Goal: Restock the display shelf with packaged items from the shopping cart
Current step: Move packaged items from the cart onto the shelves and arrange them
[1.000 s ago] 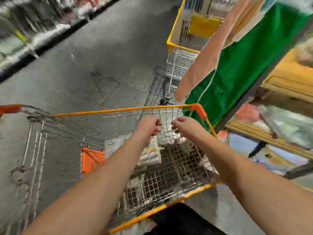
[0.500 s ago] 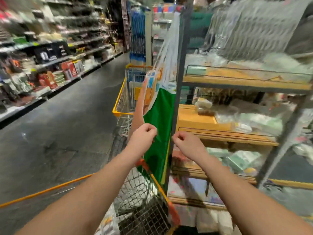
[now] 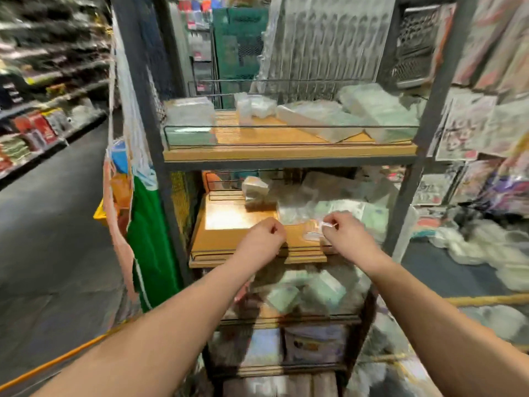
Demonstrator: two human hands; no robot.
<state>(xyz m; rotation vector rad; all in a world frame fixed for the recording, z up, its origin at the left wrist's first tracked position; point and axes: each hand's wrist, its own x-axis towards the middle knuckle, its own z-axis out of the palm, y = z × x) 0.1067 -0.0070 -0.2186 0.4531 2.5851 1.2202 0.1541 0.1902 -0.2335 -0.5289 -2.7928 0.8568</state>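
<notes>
A metal-framed display shelf (image 3: 289,153) with wooden boards stands right in front of me. Clear and pale green packets (image 3: 372,116) lie on its top board, and more sit on the middle board (image 3: 226,239) and the lower tiers. My right hand (image 3: 350,234) is over the middle board and pinches a small clear packet (image 3: 312,233) by its white tab. My left hand (image 3: 264,239) hovers beside it with curled fingers, and I see nothing in it. Only the shopping cart's orange rim (image 3: 57,365) shows at the lower left.
A green bag (image 3: 148,247) and other bags hang on the shelf's left post. An aisle floor (image 3: 51,224) runs along the left past stocked shelves (image 3: 34,130). Packaged goods hang and pile up on the right (image 3: 486,239). Another orange rail (image 3: 486,300) crosses at right.
My view swung up from the cart basket to the shelf. Both hands rose out of the cart and moved right, over the middle board. The image is motion-blurred.
</notes>
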